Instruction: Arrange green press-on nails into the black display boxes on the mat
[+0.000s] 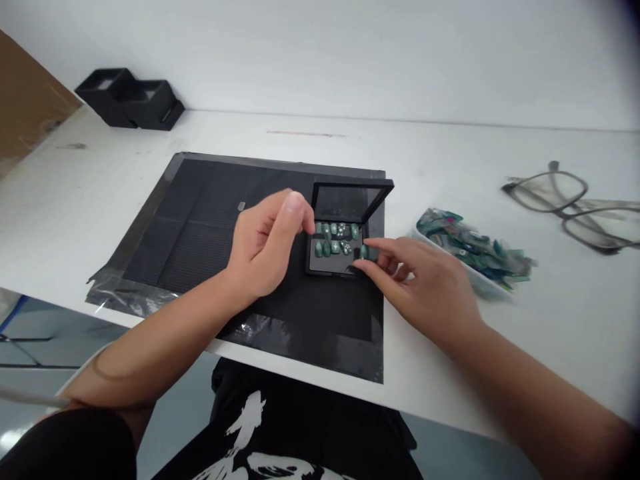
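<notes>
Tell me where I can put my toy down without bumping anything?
Free: the white table between the black mat and the black boxes, and between the mat and the glasses. Crowded: around the small case, both hands and the tray of nails.

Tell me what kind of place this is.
Probably a small packing or craft workstation for press-on nails: a white table with a black mat, an open black case of green nails under both hands, and a tray of loose nails.

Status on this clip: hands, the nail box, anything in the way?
Left hand steadies box, lid up. Right hand pinches green nail at box edge. Nothing in the way; nail tray sits right.
</notes>
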`<state>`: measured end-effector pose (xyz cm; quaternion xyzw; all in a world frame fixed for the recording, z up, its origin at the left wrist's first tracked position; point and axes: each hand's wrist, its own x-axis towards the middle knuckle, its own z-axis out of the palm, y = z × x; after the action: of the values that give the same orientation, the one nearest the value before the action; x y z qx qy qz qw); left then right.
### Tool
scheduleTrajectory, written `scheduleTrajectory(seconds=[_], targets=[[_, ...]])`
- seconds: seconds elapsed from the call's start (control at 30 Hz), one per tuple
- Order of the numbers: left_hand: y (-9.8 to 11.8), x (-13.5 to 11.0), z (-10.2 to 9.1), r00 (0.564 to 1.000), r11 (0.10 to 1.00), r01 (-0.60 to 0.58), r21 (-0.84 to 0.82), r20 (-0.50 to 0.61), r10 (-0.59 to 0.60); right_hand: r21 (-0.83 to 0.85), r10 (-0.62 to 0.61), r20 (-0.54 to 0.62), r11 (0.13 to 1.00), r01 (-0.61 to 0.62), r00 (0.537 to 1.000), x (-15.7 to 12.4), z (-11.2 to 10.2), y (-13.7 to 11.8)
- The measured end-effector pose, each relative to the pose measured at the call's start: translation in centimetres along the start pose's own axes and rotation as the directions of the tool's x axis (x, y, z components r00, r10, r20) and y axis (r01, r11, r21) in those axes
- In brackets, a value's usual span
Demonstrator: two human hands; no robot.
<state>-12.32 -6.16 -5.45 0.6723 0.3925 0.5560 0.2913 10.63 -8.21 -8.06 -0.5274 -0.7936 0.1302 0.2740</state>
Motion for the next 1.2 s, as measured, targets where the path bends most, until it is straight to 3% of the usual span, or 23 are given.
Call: scheduleTrajectory(seconds=[0.1, 0.3, 0.47, 0.7, 0.9, 0.97, 1.03, 1.13, 1.2], targets=[[-0.5, 0.1, 0.1, 0.996, 0.986, -0.073, 0.147, -0.045, 0.080, -0.037, 0.033, 0.071, 0.999, -0.030, 0.997, 0.6, 0.5, 0.2], [-1.9, -0.2, 0.1, 0.994, 0.903, -0.107, 0.416, 0.016, 0.110, 0.053, 0.111, 0.094, 0.992, -0.116, 0.989, 0.9, 0.6, 0.5], [-3.7, -0.1, 0.2, 0.995, 0.924, -0.077, 0.374, 0.084, 0.049, 0.170, 0.135, 0.095, 0.974, -0.149, 0.986, 0.7, 0.6, 0.6], [-5.4, 0.8, 0.2, 0.991, 0.952, -0.068, 0.300, 0.131, 0.030, 0.249, 0.181, 0.002, 0.953, -0.176, 0.984, -0.2, 0.2, 0.7], [-5.0, 1.4, -0.2, 0.985, 0.952, -0.132, 0.278, 0.145, 0.095, 0.220, 0.054, 0.026, 0.974, -0.058, 0.998, -0.6, 0.1, -0.1], [-4.4, 1.6, -0.7, 0.946, 0.938, -0.234, 0.254, 0.283, 0.159, 0.192, -0.012, -0.031, 0.981, 0.018, 0.999, -0.9, -0.1, -0.5], [-3.8, 1.8, -1.2, 0.864, 0.906, -0.345, 0.246, 0.462, 0.203, 0.150, -0.057, -0.148, 0.986, 0.079, 0.987, -1.2, -0.3, -0.8], [-3.1, 1.9, -1.9, 0.756, 0.862, -0.420, 0.282, 0.634, 0.161, 0.111, -0.082, -0.307, 0.986, 0.121, 0.948, -1.7, -0.7, -1.0], [-2.7, 1.9, -2.2, 0.715, 0.850, -0.423, 0.313, 0.692, 0.101, 0.088, -0.098, -0.321, 0.987, 0.133, 0.942, -1.9, -0.9, -0.9]])
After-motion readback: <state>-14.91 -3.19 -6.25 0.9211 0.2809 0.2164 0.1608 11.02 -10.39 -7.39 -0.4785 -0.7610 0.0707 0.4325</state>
